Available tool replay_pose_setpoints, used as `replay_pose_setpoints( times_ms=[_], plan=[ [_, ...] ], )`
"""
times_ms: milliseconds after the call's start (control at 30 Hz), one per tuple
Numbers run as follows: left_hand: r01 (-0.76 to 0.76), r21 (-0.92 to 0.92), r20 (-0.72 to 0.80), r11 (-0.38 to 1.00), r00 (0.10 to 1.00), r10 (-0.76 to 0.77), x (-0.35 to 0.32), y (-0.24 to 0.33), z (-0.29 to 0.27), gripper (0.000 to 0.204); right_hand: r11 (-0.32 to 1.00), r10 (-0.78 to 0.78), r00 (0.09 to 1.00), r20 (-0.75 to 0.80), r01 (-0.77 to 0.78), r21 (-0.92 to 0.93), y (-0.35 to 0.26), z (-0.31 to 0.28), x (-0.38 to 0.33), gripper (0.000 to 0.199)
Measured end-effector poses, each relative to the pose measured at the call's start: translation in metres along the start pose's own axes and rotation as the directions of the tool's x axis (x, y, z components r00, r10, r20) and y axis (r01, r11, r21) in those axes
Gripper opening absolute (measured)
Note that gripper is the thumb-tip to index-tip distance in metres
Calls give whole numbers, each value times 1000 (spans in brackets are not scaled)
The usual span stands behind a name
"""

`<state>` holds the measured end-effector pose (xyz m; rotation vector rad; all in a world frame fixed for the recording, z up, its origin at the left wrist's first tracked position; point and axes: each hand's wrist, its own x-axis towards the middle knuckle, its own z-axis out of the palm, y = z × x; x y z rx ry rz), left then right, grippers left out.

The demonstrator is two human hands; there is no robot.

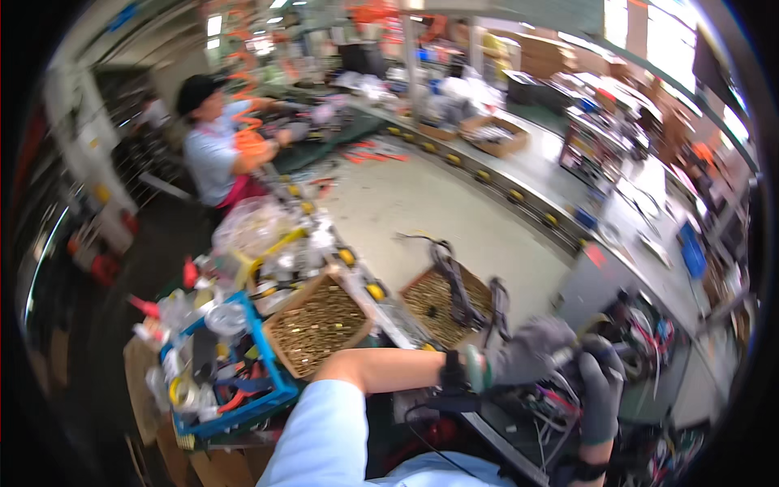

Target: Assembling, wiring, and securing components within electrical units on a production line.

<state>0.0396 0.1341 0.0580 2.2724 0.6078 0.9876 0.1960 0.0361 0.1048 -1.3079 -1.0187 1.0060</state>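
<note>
My left hand (531, 349), in a grey glove, reaches across to the right with its fingers bent. My right hand (599, 398), also gloved in grey, comes up from the lower right, its fingers curled. Both hands meet over a heap of wires (556, 406) in pink, white and grey. Whatever sits between the fingers is dark, blurred and mostly hidden by the gloves. Just left of my left hand, a dark cable bundle (458, 292) lies over a box of small brass-coloured parts (422, 302).
A second box of brass-coloured parts (316, 325) stands beside a blue crate (284, 390) of tools and tape. Assemblies with coloured wires (649, 337) lie at the right. A conveyor edge with yellow rollers (483, 175) runs beyond. Far left, a person (215, 146) works at the line.
</note>
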Motion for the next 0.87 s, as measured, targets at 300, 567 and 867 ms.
replay_pose_setpoints(
  times_ms=[300,567,867],
  plan=[
    [513,-429,245,743,858,-451,10,-8,-18,13,961,78,994,81,-97,258,15,3,19,15],
    [619,-479,323,623,784,-530,10,-6,-19,17,933,117,991,65,-132,334,6,5,17,16],
    [-85,-244,-56,966,996,73,17,50,-63,17,896,-316,927,203,362,-256,6,16,14,21]
  ],
)
